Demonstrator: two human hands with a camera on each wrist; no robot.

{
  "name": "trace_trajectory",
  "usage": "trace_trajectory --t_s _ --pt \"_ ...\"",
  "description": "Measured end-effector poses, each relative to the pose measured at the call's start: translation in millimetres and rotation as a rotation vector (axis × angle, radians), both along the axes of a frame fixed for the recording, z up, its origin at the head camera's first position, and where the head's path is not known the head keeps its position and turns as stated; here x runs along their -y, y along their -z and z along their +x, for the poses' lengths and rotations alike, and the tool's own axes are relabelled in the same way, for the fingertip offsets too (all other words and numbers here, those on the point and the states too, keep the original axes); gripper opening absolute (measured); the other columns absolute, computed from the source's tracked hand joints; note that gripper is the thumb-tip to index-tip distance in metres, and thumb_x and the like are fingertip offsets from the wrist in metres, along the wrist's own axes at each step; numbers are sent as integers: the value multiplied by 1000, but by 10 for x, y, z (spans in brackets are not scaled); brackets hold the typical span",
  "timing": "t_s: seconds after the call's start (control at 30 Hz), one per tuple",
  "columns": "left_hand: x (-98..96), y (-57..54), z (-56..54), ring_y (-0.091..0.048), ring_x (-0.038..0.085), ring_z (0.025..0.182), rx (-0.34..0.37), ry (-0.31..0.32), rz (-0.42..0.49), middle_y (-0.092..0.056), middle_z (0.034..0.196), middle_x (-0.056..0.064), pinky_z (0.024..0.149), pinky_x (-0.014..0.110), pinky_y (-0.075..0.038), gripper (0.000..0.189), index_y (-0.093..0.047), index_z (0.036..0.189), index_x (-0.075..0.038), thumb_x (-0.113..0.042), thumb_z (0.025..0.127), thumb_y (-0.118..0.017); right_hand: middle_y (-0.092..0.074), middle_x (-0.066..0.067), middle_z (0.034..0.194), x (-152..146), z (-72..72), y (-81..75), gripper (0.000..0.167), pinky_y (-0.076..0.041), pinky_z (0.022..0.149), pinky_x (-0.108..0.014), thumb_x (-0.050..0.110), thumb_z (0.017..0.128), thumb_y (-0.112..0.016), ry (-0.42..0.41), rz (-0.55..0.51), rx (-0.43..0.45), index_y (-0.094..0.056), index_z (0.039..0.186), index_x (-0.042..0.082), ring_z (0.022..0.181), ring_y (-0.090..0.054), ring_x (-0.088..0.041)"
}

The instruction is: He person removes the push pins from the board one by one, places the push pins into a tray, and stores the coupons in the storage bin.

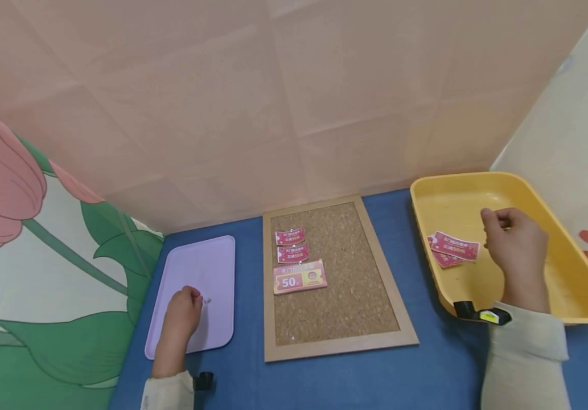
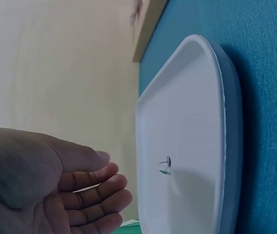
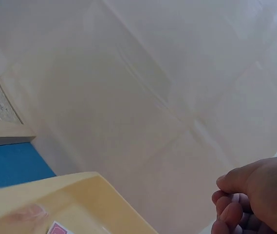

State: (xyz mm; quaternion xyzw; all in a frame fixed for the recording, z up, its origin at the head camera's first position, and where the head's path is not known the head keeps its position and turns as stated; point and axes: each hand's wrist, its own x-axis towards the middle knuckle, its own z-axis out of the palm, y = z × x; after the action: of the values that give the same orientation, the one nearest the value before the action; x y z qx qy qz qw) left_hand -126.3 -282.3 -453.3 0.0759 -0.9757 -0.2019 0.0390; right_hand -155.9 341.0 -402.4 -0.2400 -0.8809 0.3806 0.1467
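Three coupons are up on the mid-frame corkboard; loose coupons remain in the yellow basket, right. Left hand, near lower-left pins, and right hand hang loosely curled, seemingly empty.

I see smooth, matt plastic in the lilac tray; the pins on it gleam like metal; rough, grainy cork fills a smooth wooden frame; the coupons look like paper; the yellow tub is glossy plastic; my sleeve is matt cloth.
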Motion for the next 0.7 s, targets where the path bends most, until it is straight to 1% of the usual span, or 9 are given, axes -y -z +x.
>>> trace_trajectory --t_s 0.1,0.2,0.27,0.33,0.4,0.47,0.53,0.7 --pt "-19 -24 16 -57 35 80 -4 1 11 -59 84 19 73 50 -46 15 -59 97 6 -9 93 -57 -59 -13 95 52 -3 -22 63 -44 48 -25 59 94 -42 -9 -3 -15 -61 116 3 52 -53 2" --pt "-66 -70 30 -58 36 86 -2 7 36 -61 90 20 78 50 -46 23 -60 103 7 -14 95 -56 -58 -12 95 123 -4 -58 62 -44 49 -25 59 94 -43 -28 -20 -30 -61 116 5 55 -54 -2" --pt "-104 -94 31 -59 37 93 -4 15 62 -62 97 21 82 50 -46 28 -60 110 7 -17 97 -55 -59 -8 90 183 -5 -85 57 -44 49 -23 58 93 -46 -33 -30 -67 -62 113 7 55 -55 -3" --pt "-140 -110 25 -60 36 98 -13 32 93 -64 103 22 85 50 -47 31 -60 115 6 -19 97 -55 -59 -1 82 256 -2 -118 51 -43 48 -22 55 94 -50 -41 -50 -114 -63 109 8 55 -55 -3" --pt "-177 -130 21 -61 35 102 -30 60 124 -65 107 20 88 50 -47 32 -59 119 4 -20 98 -56 -58 6 74 339 4 -148 45 -42 47 -20 52 94 -53 -50 -65 -164 -64 104 10 54 -54 -2" --pt "-219 -151 13 -62 33 103 -58 95 146 -66 108 18 89 49 -47 32 -60 120 2 -20 97 -58 -56 10 69 431 11 -171 39 -41 45 -19 49 93 -57 -64 -80 -217 -64 101 11 53 -53 -2" --pt "-266 -184 14 -62 32 103 -87 123 160 -66 108 16 90 49 -47 31 -60 120 1 -19 97 -59 -56 9 69 522 20 -199 37 -41 46 -19 48 93 -57 -90 -95 -243 -64 100 12 55 -53 -3" --pt "-433 -279 12 -62 29 105 -169 185 209 -66 109 14 94 45 -47 30 -61 121 -1 -19 96 -61 -57 -1 76 756 26 -261 36 -44 49 -18 46 94 -58 -173 -117 -278 -64 102 12 59 -55 -9"
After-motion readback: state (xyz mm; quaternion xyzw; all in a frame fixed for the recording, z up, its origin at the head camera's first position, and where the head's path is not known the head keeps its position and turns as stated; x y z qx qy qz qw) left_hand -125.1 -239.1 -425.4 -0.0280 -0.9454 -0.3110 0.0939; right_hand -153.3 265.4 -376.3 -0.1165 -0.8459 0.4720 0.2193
